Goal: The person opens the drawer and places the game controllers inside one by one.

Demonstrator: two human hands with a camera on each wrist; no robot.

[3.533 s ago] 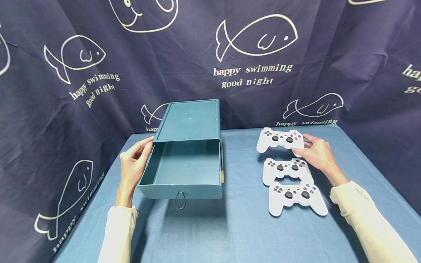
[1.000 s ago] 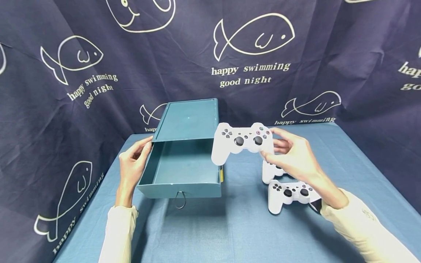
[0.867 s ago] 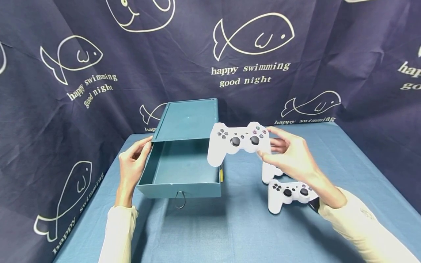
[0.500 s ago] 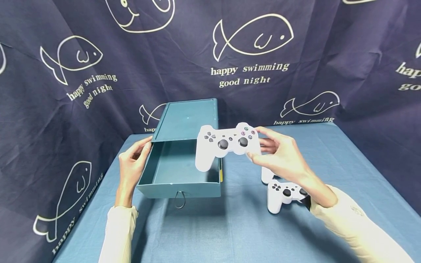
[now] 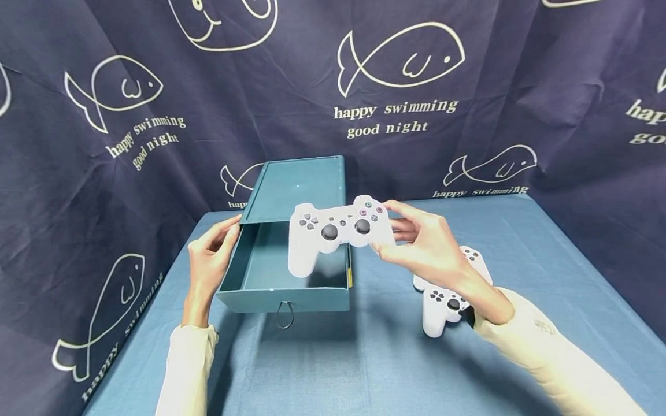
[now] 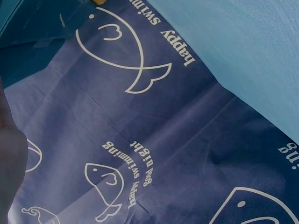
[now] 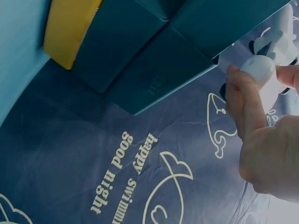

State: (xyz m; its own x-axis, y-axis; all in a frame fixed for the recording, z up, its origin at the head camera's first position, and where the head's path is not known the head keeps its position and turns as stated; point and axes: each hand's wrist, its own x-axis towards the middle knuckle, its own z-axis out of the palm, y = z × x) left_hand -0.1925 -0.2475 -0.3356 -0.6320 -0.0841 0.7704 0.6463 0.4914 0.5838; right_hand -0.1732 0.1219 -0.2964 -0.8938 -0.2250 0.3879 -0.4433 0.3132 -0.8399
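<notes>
My right hand (image 5: 428, 242) pinches the right grip of a white game controller (image 5: 333, 231), thumb in front and fingers behind. The controller is held above the right part of a pulled-out teal drawer (image 5: 283, 300), overlapping its inside in the head view. This drawer sits in a teal box (image 5: 299, 188), and a small wire loop (image 5: 285, 316) hangs from its front. At the box's front left corner, my left hand (image 5: 208, 254) grips the edge with thumb and fingers. In the right wrist view, right-hand fingers (image 7: 247, 100) hold the controller (image 7: 261, 74) beside the box (image 7: 159, 70).
Two more white controllers lie on the blue-covered table (image 5: 385, 358) at right, a nearer one (image 5: 437, 312) and one behind (image 5: 476, 263), both partly hidden by my right arm. Something yellow (image 7: 70, 28) is under the box's right side. A dark fish-print curtain (image 5: 291, 115) surrounds the table.
My right hand lifted the farthest controller off the table and carried it left and nearer, from beside the box to over the drawer. My left hand stayed at the box.
</notes>
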